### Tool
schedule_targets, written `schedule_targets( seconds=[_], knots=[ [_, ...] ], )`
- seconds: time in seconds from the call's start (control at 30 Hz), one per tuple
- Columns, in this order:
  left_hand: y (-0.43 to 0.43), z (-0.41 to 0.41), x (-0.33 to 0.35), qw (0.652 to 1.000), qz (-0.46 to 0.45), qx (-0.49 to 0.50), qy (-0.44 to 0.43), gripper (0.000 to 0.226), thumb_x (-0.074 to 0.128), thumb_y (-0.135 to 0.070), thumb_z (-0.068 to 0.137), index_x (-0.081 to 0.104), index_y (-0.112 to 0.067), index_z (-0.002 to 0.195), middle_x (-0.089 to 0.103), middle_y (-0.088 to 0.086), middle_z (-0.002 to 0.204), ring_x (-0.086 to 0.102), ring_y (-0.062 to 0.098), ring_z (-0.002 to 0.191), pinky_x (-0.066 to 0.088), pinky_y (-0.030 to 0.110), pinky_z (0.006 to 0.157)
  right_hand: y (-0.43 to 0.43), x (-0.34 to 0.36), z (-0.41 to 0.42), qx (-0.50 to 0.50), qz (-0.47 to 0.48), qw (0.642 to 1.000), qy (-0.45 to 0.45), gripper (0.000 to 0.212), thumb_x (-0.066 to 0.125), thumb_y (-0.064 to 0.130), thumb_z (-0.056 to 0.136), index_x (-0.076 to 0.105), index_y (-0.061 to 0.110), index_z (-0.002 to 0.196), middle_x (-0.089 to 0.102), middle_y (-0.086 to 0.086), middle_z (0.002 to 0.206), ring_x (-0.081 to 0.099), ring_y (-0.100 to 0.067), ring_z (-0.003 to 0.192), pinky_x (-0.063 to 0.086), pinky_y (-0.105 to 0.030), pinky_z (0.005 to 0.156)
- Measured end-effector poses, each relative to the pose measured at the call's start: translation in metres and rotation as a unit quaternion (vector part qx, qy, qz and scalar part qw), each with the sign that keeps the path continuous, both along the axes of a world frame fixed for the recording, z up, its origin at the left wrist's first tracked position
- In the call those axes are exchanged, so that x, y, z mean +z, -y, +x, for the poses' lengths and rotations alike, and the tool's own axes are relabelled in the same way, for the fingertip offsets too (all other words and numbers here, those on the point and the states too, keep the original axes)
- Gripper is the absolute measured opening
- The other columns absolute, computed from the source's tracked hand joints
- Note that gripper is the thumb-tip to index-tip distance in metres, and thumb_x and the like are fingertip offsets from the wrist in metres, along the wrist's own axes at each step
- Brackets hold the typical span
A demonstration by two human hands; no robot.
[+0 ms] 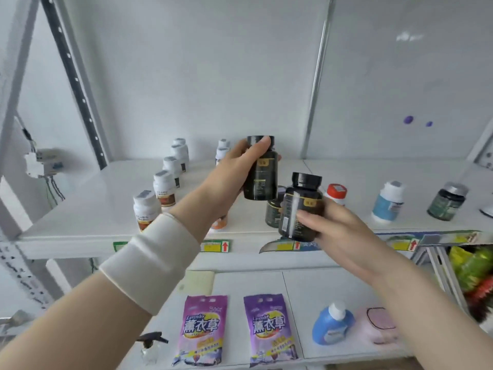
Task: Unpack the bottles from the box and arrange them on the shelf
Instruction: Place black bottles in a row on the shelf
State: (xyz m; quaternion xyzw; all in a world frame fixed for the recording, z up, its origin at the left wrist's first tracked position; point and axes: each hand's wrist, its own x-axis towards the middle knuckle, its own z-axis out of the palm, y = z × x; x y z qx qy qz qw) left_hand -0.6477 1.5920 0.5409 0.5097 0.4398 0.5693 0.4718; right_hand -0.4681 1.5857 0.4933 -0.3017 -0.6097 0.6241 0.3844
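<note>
Black bottles fill both our hands. Our left hand [234, 166] curls round the upper bottle [262, 177], holding it upright above the shelf [80, 209]. Our right hand [338, 231] grips the lower bottle [301, 206], tilted a little, at the shelf's front edge. Just behind it a dark jar [272, 213] stands on the shelf. White bottles [164, 182] line up at the left; a red-capped bottle [336, 193], a blue bottle [388, 201] and a green jar [448, 201] stand to the right.

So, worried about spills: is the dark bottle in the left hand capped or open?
Capped: a black lid sits on the dark bottle gripped by the left hand.
</note>
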Motion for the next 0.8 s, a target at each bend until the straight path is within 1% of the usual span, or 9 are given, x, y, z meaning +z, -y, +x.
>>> schedule_targets(
  seconds=[0.03, 0.1, 0.23, 0.33, 0.47, 0.57, 0.63, 0.73, 0.8],
  knots=[
    [-0.012, 0.005, 0.005, 1.0, 0.002, -0.004, -0.005, 0.023, 0.05, -0.034, 0.094, 0.055, -0.017, 0.109, 0.066, 0.004, 0.104, 0.061, 0.017, 0.094, 0.055, 0.031, 0.08, -0.009, 0.006, 0.006, -0.021, 0.015, 1.0, 0.003, 0.031, 0.069, 0.017, 0.079, 0.06, 0.018, 0.108, 0.069, 0.0, 0.109, 0.064, -0.012, 0.103, 0.052, -0.024, 0.089],
    [-0.039, 0.009, 0.011, 0.999, 0.007, 0.004, -0.033, 0.023, 0.052, -0.036, 0.093, 0.055, -0.019, 0.109, 0.064, 0.005, 0.107, 0.06, 0.02, 0.098, 0.05, 0.035, 0.09, -0.029, 0.016, 0.015, -0.058, 0.039, 0.997, 0.022, 0.023, 0.06, 0.006, 0.085, 0.059, 0.02, 0.104, 0.068, 0.004, 0.101, 0.064, -0.008, 0.097, 0.051, -0.018, 0.082],
    [-0.094, 0.008, 0.018, 0.993, 0.003, 0.025, -0.115, 0.023, 0.054, -0.041, 0.091, 0.057, -0.024, 0.106, 0.063, 0.01, 0.119, 0.06, 0.023, 0.112, 0.047, 0.041, 0.1, -0.072, 0.029, 0.021, -0.103, 0.064, 0.99, 0.076, 0.032, 0.066, 0.002, 0.08, 0.056, 0.019, 0.105, 0.066, -0.001, 0.1, 0.062, -0.017, 0.1, 0.05, -0.025, 0.087],
    [-0.137, 0.001, 0.016, 0.985, 0.002, 0.012, -0.169, 0.039, 0.056, -0.042, 0.089, 0.056, -0.017, 0.118, 0.064, 0.012, 0.116, 0.062, 0.024, 0.11, 0.049, 0.039, 0.098, -0.108, 0.032, 0.015, -0.113, 0.073, 0.983, 0.128, 0.043, 0.071, 0.004, 0.077, 0.053, 0.018, 0.113, 0.065, 0.001, 0.103, 0.062, -0.011, 0.097, 0.048, -0.014, 0.073],
    [-0.191, -0.014, 0.007, 0.967, -0.019, 0.005, -0.254, 0.034, 0.063, -0.038, 0.086, 0.058, -0.013, 0.108, 0.065, 0.011, 0.11, 0.063, 0.026, 0.105, 0.051, 0.04, 0.097, -0.158, 0.024, -0.004, -0.121, 0.073, 0.973, 0.18, 0.05, 0.076, 0.005, 0.072, 0.049, 0.019, 0.111, 0.063, -0.002, 0.108, 0.059, -0.016, 0.101, 0.045, -0.021, 0.078],
    [-0.229, -0.025, -0.005, 0.946, -0.034, -0.003, -0.323, 0.025, 0.068, -0.03, 0.083, 0.058, -0.014, 0.099, 0.064, 0.006, 0.099, 0.065, 0.025, 0.098, 0.053, 0.04, 0.092, -0.19, 0.013, -0.016, -0.119, 0.084, 0.963, 0.227, 0.053, 0.078, 0.006, 0.07, 0.046, 0.02, 0.111, 0.06, 0.001, 0.109, 0.057, -0.014, 0.102, 0.045, -0.022, 0.078],
    [-0.249, -0.031, -0.014, 0.93, -0.044, -0.019, -0.365, 0.024, 0.068, -0.027, 0.083, 0.057, -0.012, 0.099, 0.062, 0.004, 0.094, 0.063, 0.023, 0.094, 0.056, 0.033, 0.085, -0.209, 0.006, -0.023, -0.109, 0.079, 0.954, 0.268, 0.057, 0.08, 0.009, 0.068, 0.049, 0.017, 0.115, 0.061, 0.001, 0.11, 0.058, -0.016, 0.106, 0.047, -0.028, 0.087],
    [-0.264, -0.032, -0.023, 0.89, -0.051, -0.054, -0.451, 0.022, 0.064, -0.025, 0.086, 0.057, -0.012, 0.103, 0.055, -0.004, 0.086, 0.057, 0.017, 0.085, 0.049, 0.016, 0.067, -0.225, -0.005, -0.035, -0.067, 0.055, 0.949, 0.302, 0.066, 0.08, 0.007, 0.067, 0.05, 0.017, 0.124, 0.063, 0.002, 0.108, 0.059, -0.019, 0.107, 0.047, -0.03, 0.09],
    [-0.27, -0.033, -0.028, 0.87, -0.06, -0.072, -0.484, 0.03, 0.065, -0.025, 0.086, 0.055, -0.015, 0.112, 0.055, -0.004, 0.09, 0.055, 0.015, 0.084, 0.046, 0.014, 0.064, -0.231, -0.01, -0.044, -0.037, 0.047, 0.946, 0.318, 0.065, 0.079, 0.005, 0.067, 0.05, 0.018, 0.124, 0.061, 0.007, 0.099, 0.059, -0.018, 0.102, 0.045, -0.027, 0.086]
  ],
)
